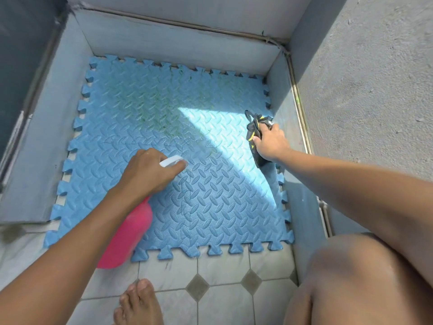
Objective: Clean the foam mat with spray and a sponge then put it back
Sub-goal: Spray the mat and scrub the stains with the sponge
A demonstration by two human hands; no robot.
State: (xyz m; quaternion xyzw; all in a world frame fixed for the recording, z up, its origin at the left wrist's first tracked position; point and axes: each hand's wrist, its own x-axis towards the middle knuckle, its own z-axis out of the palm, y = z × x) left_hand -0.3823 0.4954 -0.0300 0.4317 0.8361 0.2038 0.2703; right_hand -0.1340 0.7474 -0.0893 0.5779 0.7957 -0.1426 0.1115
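A blue interlocking foam mat [210, 202] lies flat on the floor in a walled corner, with greenish smears across its far middle. My left hand [150, 172] grips the white trigger head of a pink spray bottle [126, 238], held over the mat's near left part with the nozzle pointing at the mat. My right hand [271, 141] is closed on a dark, yellow-edged sponge or cloth [255, 130], pressed onto the mat near its right edge.
Grey walls [178, 45] enclose the mat on the left, far and right sides. White floor tiles [225, 275] with grey diamonds lie in front. My bare foot [138, 303] and knee [351, 277] are at the bottom. Rough concrete [375, 90] is beyond the right wall.
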